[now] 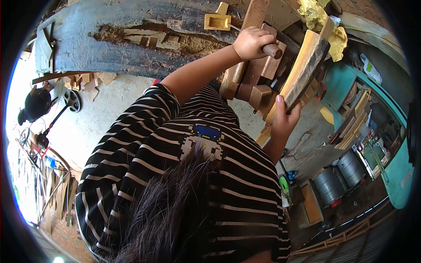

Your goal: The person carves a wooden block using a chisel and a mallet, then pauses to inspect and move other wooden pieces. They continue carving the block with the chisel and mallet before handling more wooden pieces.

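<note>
My left hand is closed around a chisel with a brown wooden handle. Its thin metal blade points left, its tip at a small yellow wooden block that has a rectangular hollow. The block lies on a large weathered dark log. Lower right, my right hand grips the lower end of a thick wooden club, yellowish on one face and dark on the other. The club is raised, its upper end to the right of the chisel handle and apart from it.
The log has a ragged cavity. Wood blocks and boards lie beneath my hands. A yellow crumpled bag is at the upper right. Beyond stand a teal machine and metal drums. Wood scraps lie on the floor at left.
</note>
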Demonstrator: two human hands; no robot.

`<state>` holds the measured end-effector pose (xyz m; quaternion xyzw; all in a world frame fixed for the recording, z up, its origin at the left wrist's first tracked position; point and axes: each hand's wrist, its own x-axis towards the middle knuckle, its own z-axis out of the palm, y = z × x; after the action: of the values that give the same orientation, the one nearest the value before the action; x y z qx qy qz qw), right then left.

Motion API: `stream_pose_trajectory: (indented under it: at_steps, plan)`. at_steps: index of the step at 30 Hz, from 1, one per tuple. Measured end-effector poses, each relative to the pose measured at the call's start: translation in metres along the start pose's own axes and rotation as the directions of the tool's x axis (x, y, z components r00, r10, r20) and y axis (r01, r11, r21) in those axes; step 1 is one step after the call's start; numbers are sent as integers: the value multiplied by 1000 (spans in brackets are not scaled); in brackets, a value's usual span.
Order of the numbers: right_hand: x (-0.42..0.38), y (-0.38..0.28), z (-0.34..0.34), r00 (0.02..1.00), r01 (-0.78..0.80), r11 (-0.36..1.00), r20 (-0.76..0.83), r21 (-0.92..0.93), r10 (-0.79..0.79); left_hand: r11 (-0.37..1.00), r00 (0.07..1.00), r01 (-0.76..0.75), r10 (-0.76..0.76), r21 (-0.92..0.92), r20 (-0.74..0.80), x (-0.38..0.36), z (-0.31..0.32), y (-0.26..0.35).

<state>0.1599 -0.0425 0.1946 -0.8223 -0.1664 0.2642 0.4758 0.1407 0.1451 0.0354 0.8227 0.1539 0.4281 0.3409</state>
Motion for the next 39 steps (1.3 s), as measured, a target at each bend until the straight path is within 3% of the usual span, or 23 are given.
stream_pose_trajectory:
  at_steps: [21, 39]
  plan:
    - [14, 0, 7, 999, 2, 995, 46, -102, 3, 998, 999, 36, -35, -46, 10, 4, -12, 0]
    - [14, -8, 11, 997, 5, 1000, 84, -31, -3, 996, 995, 57, -62, -67, -76, 8, -16, 2]
